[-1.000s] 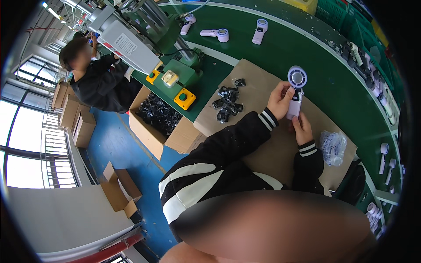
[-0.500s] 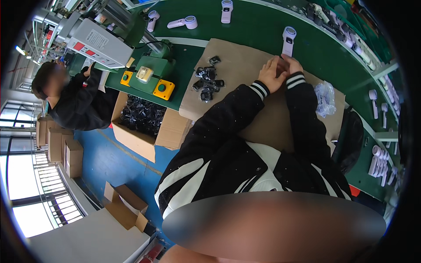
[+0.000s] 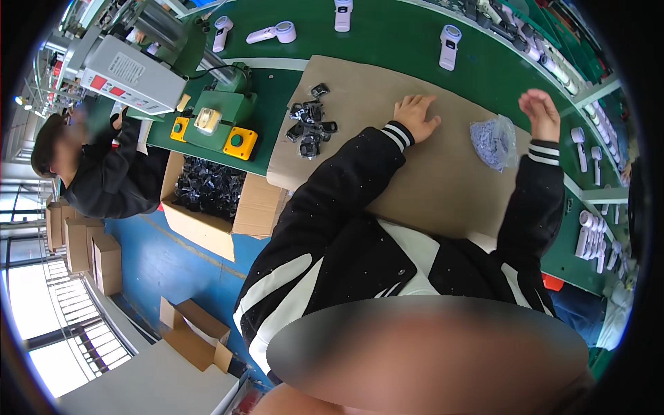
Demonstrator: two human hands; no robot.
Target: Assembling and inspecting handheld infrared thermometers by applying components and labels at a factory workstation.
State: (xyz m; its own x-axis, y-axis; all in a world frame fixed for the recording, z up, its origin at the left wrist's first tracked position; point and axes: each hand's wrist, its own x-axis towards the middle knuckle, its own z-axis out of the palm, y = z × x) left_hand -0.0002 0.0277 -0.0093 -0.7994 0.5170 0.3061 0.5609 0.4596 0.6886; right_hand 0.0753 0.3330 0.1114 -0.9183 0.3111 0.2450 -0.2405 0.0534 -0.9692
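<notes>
Over the brown paper sheet [image 3: 443,176] on the bench, my left hand [image 3: 417,119] lies palm down, its fingers stretched and thumb out, holding nothing. My right hand [image 3: 541,114] is off to the right, past the sheet's edge. Its fingers are loosely bent and I see nothing in them. Between the hands, closer to the right one, is a clear plastic bag [image 3: 494,142] of small lavender pieces. Several black plastic parts [image 3: 309,128] lie in a loose group left of my left hand. Beyond the sheet stands a lavender handheld device [image 3: 449,48] with a round head.
A green press machine [image 3: 225,104] with yellow button boxes stands at the left. Below it is a cardboard box [image 3: 200,232] of black parts. More lavender devices lie on the green bench [image 3: 387,52] and the right rack [image 3: 591,238]. A co-worker [image 3: 111,166] sits far left.
My hands, together near the far edge of the sheet before, have come apart. The right one has swung out to the right; the left rests on the sheet. The whole view has shifted slightly.
</notes>
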